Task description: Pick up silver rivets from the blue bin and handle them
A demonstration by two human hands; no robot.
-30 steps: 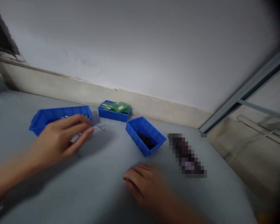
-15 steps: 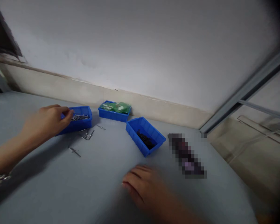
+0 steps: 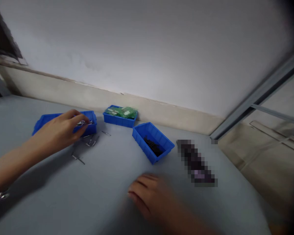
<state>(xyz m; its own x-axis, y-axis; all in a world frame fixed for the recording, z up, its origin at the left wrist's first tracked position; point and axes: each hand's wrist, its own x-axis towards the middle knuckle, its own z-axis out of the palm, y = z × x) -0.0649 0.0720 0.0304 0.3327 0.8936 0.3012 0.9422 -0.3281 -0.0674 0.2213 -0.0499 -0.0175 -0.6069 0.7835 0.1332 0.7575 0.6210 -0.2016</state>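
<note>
My left hand (image 3: 66, 128) reaches over a long blue bin (image 3: 46, 119) at the left, its thumb and fingertips drawn together in a pinch. Anything between those fingertips is too small to make out. Silvery metal pins (image 3: 81, 123), shaped like rivets, show in the bin behind the fingers. Several more loose pins (image 3: 90, 141) lie on the table in front of the bin. Palm down on the tabletop rests my right hand (image 3: 154, 195), with loosely bent fingers and no object visible in it. The nearest bin to it is a blue bin (image 3: 140, 138) with small black parts (image 3: 153, 146) inside.
Against the wall stands another blue bin (image 3: 119, 121) with green plastic packets (image 3: 122, 112) in it. A pixelated dark object (image 3: 196, 163) lies at the right of the grey table (image 3: 100, 195). A metal frame (image 3: 254, 101) rises at the table's right side.
My left hand has shifted right and slightly down over the bin, uncovering its left end and hiding more of the pins. My right hand and the bins stay put.
</note>
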